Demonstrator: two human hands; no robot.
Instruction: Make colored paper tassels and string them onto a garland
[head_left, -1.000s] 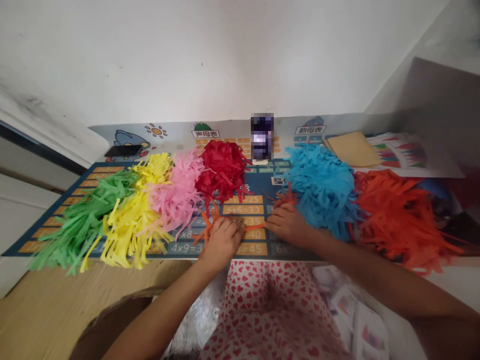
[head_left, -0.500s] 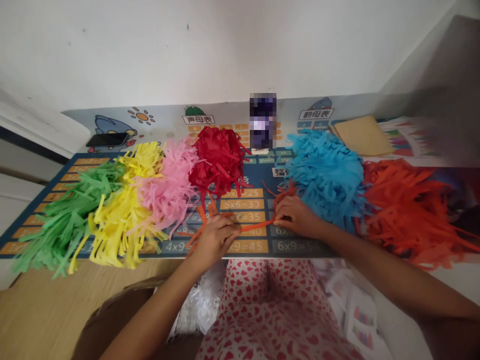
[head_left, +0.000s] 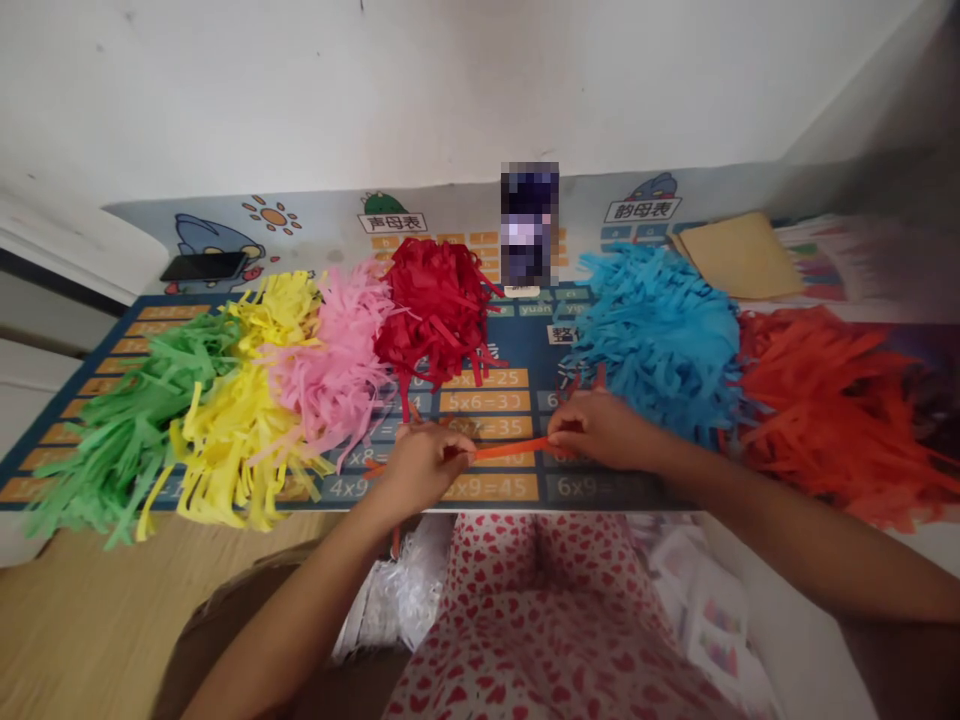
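Orange paper strip [head_left: 514, 448]: spans the gap between the two hands, above the near part of the printed table mat [head_left: 491, 487]; looks nearly straight and slightly slanted, right end higher in view.
Left hand [head_left: 424, 465]: thumb and fingertips closed in a pinch on the strip's left end; remaining fingers curled. Loose orange ends [head_left: 395, 541] show beside the wrist, past the mat's front edge.
Right hand [head_left: 600, 428]: thumb and forefinger closed on the strip's right end; other fingers bent, their hold hidden. Whether they grip the reddish-orange tips just behind them, cannot tell.
Step in hand: judged to be drawing out or straightening the strip between two pinches.
Next move: judged to call for a secure pinch at both ends and even, light tension; thin paper could tear, twist or slip.
Red fringed bundle [head_left: 435, 310]: behind the left hand, one tail reaching down towards it.
Blue fringed bundle [head_left: 660, 340]: just behind the right hand.
Outer bundles: pink [head_left: 337, 370], yellow [head_left: 255, 440] and green [head_left: 135, 430] in a row to the left; orange-red [head_left: 840, 410] at far right, beside the blue.
Rear of mat: dark phone [head_left: 205, 266] lying at left; pixelated object [head_left: 529, 225] upright near centre; tan paper [head_left: 739, 256] at right.
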